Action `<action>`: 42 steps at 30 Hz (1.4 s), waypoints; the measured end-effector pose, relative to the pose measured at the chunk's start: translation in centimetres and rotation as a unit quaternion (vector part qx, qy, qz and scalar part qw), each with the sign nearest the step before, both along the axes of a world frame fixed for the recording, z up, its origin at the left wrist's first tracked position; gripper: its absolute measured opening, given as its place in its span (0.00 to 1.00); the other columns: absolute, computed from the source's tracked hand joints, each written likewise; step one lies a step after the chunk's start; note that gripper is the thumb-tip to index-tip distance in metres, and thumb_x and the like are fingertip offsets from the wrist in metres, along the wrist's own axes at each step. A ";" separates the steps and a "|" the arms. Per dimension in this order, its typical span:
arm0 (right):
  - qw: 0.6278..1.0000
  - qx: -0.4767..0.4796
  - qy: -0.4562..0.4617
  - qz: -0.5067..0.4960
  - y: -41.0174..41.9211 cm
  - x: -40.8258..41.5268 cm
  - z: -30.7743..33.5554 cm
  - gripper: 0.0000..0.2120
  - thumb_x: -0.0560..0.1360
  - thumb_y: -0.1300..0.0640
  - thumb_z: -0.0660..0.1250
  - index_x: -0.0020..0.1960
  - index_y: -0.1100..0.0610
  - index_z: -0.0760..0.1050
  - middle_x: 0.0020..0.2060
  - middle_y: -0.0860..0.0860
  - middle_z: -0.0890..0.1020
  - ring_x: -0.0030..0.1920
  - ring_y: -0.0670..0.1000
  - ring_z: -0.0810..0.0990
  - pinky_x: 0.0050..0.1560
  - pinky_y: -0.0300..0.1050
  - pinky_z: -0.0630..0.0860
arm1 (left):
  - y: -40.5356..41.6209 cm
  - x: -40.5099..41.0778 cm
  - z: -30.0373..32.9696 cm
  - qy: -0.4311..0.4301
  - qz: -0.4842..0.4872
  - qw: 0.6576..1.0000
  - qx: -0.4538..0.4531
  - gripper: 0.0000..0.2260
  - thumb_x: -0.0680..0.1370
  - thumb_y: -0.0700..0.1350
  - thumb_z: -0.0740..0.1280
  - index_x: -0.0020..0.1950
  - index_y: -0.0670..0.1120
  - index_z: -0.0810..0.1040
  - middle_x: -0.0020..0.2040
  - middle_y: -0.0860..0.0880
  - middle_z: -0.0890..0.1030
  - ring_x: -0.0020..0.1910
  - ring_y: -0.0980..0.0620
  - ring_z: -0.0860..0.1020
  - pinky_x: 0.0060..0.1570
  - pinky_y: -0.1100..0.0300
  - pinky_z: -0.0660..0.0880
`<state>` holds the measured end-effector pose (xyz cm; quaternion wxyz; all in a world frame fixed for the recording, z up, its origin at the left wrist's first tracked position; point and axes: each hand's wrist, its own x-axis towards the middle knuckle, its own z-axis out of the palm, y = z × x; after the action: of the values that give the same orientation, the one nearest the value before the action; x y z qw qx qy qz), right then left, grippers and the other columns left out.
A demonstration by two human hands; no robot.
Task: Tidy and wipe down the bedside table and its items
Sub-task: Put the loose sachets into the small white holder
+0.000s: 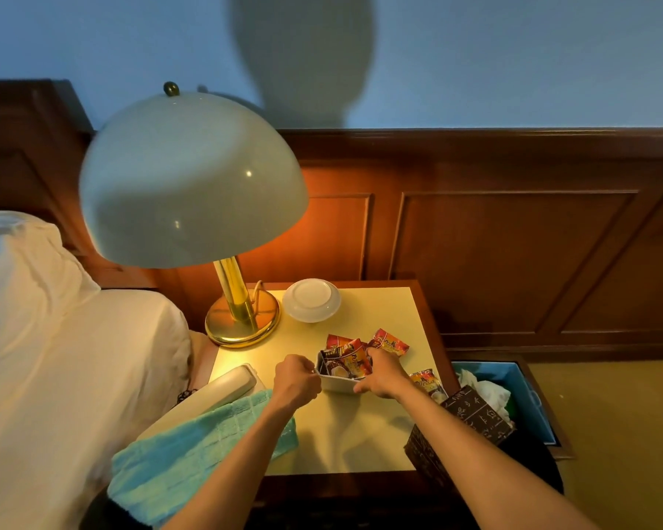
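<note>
Small white rectangular ceramic holder (337, 384) sits mid-surface, red coffee sachets (347, 359) inside. Left hand (297, 380) grip pinches its nine-o'clock rim; right hand (379, 372) grip curls round the three-o'clock side. Keep it level; loose sachet (389, 340) lies at one o'clock.

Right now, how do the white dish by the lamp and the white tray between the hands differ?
Shape: the dish is round; the tray is squarish with straight walls.
Pose: the dish lies upside down, foot ring up; the tray sits upright.
Contents: the dish holds nothing visible; the tray holds sachets.
Contact: the dish stands untouched; the left hand and right hand grip the tray's sides.
Both are white and on the table.
</note>
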<state>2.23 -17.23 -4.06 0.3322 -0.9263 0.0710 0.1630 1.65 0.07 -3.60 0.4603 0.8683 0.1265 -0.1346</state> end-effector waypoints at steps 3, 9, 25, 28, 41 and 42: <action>1.000 -0.014 -0.005 0.004 0.0 0.0 -0.2 0.36 0.64 0.56 0.81 0.69 0.59 0.70 0.64 0.54 0.77 0.64 0.55 0.75 0.63 0.48 0.74 | 0.1 0.1 -0.7 0.011 -0.005 1.000 -0.006 0.11 0.73 0.32 0.69 0.55 0.35 0.80 0.41 0.38 0.84 0.34 0.47 0.82 0.37 0.56 0.81; 1.000 -0.020 -0.012 0.021 -0.5 0.4 -0.9 0.37 0.67 0.56 0.79 0.71 0.59 0.67 0.67 0.55 0.74 0.66 0.55 0.73 0.64 0.46 0.72 | 0.1 0.3 -0.9 0.011 -0.011 1.000 -0.002 0.08 0.75 0.33 0.68 0.53 0.35 0.80 0.40 0.38 0.83 0.37 0.45 0.83 0.41 0.53 0.83; 1.000 -0.022 -0.019 -0.006 -1.1 -0.2 -1.2 0.29 0.70 0.59 0.76 0.67 0.62 0.72 0.64 0.57 0.76 0.63 0.55 0.75 0.61 0.47 0.74 | -0.4 1.0 -3.7 -0.053 -0.026 0.997 0.053 0.14 0.77 0.39 0.67 0.63 0.39 0.78 0.59 0.42 0.81 0.48 0.41 0.82 0.49 0.45 0.81; 1.000 -0.020 -0.017 -0.001 -1.1 -0.3 -1.1 0.28 0.70 0.60 0.76 0.67 0.62 0.72 0.63 0.57 0.77 0.62 0.56 0.76 0.61 0.47 0.75 | -0.3 0.9 -3.8 -0.062 -0.020 0.996 0.054 0.13 0.77 0.40 0.68 0.61 0.40 0.80 0.58 0.43 0.82 0.48 0.42 0.82 0.49 0.46 0.81; 0.996 -0.028 -0.059 -0.052 -1.3 -0.3 -0.8 0.23 0.74 0.59 0.70 0.68 0.57 0.73 0.64 0.53 0.77 0.63 0.55 0.75 0.60 0.48 0.73 | 0.1 2.4 -2.2 -0.107 -0.004 0.989 0.106 0.12 0.75 0.40 0.71 0.58 0.41 0.81 0.56 0.44 0.83 0.53 0.46 0.80 0.51 0.56 0.77; 0.995 -0.024 -0.072 -0.065 -1.4 -0.3 -0.7 0.22 0.74 0.58 0.70 0.67 0.55 0.73 0.64 0.52 0.77 0.63 0.54 0.75 0.59 0.47 0.73 | 0.0 2.7 -1.8 -0.126 0.003 0.986 0.108 0.11 0.75 0.39 0.70 0.57 0.41 0.81 0.56 0.44 0.83 0.53 0.46 0.80 0.50 0.57 0.75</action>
<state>1.90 -18.63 -4.77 0.3242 -0.9367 0.1107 0.0724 4.39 0.11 -5.37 0.3767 0.9225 0.0837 -0.0085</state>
